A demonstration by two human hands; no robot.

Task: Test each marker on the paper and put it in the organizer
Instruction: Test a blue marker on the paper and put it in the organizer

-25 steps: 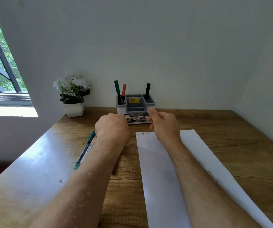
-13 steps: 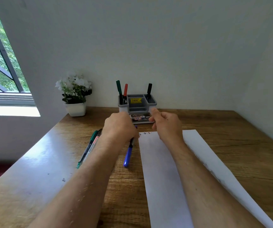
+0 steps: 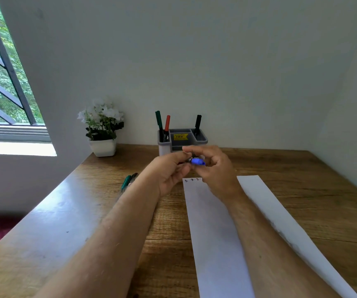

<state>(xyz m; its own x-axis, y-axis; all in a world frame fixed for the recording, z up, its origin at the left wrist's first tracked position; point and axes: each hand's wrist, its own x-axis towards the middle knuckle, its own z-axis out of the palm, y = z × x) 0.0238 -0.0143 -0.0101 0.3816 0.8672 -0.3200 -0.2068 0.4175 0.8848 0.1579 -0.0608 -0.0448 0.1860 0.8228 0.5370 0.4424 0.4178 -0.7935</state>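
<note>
Soft daylight from window point(image 3: 5, 87); edges warped, hands perhaps blurred.

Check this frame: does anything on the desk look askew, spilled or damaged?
Nothing stands out. The grey plastic organizer stands upright against the wall with three markers in it, the white paper sheet lies flat, and both hands hold the blue marker above the wooden desk. No spills or damage show.

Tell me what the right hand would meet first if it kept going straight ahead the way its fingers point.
Probably the grey organizer. The right hand, at the cap of the blue marker, points away from the person toward it. Depth is unclear from one view.
</note>
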